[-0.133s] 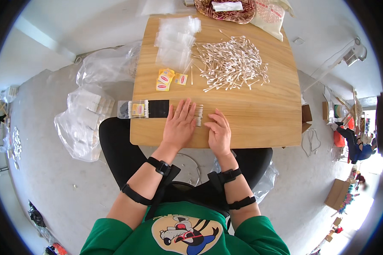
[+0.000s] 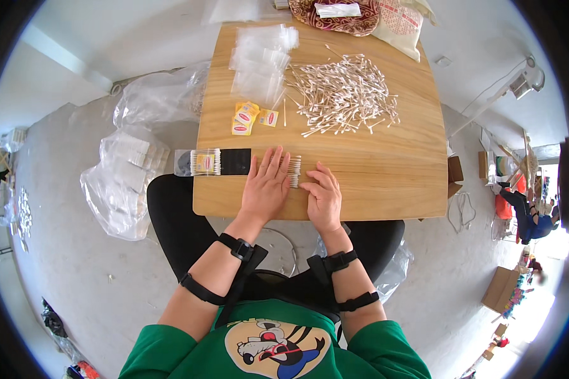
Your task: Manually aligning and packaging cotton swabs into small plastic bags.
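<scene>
My left hand [image 2: 265,185] lies flat, fingers stretched out, over a row of cotton swabs [image 2: 294,171] near the front of the table. It covers the row's left part. Just right of the row is my right hand [image 2: 323,196], its fingers loosely bent and apart, with nothing seen in them. To the left lies a clear bag of cotton swabs [image 2: 206,162] with a yellow card among them, beside a flat black piece [image 2: 236,162]. Several yellow cards [image 2: 244,119] rest farther back, next to one single swab [image 2: 285,113].
A large heap of loose swabs [image 2: 344,95] covers the table's back right. Clear plastic bags [image 2: 259,63] are stacked at the back left. A patterned tray [image 2: 335,20] and a cloth bag [image 2: 399,26] stand at the far edge. Big plastic sacks [image 2: 123,183] sit left on the floor.
My right hand has shifted slightly left, closer to the row of swabs. The left hand stays in place.
</scene>
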The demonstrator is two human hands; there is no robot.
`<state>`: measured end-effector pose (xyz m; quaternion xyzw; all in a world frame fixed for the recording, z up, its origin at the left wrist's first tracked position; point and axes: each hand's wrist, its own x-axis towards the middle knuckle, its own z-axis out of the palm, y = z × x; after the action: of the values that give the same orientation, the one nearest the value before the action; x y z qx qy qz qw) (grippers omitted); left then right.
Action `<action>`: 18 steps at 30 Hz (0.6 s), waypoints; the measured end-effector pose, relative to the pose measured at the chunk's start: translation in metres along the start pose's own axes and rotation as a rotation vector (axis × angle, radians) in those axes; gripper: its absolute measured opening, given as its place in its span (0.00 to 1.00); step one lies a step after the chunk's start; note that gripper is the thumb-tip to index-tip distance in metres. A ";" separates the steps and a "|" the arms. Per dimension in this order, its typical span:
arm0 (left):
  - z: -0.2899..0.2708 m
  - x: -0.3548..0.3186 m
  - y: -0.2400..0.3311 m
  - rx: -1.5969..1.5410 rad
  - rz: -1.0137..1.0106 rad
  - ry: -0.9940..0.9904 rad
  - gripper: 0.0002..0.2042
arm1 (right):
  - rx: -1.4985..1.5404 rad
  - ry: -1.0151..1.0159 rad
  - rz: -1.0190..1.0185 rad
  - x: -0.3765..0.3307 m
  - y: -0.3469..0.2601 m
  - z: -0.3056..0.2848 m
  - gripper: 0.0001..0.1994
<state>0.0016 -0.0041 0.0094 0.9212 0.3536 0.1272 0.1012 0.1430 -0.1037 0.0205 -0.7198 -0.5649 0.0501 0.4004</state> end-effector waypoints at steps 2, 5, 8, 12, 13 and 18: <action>0.001 0.000 0.000 -0.008 -0.001 0.008 0.27 | 0.002 -0.001 -0.003 0.001 -0.001 0.000 0.11; -0.002 0.000 0.001 0.021 -0.004 -0.022 0.27 | 0.002 -0.002 0.000 0.001 -0.001 0.001 0.12; -0.001 -0.001 0.000 0.024 0.001 -0.015 0.27 | 0.004 0.002 0.004 0.001 -0.002 0.001 0.12; -0.002 0.000 0.000 0.021 0.000 -0.016 0.27 | 0.005 -0.005 0.007 0.000 0.000 0.003 0.11; -0.002 0.000 0.000 0.021 -0.001 -0.017 0.27 | 0.005 -0.005 0.007 0.000 0.000 0.003 0.11; -0.002 -0.001 0.001 0.019 0.000 -0.021 0.26 | 0.004 -0.006 0.007 0.001 -0.001 0.002 0.11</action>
<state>0.0009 -0.0047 0.0114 0.9234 0.3537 0.1139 0.0962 0.1411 -0.1017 0.0204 -0.7208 -0.5634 0.0548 0.4001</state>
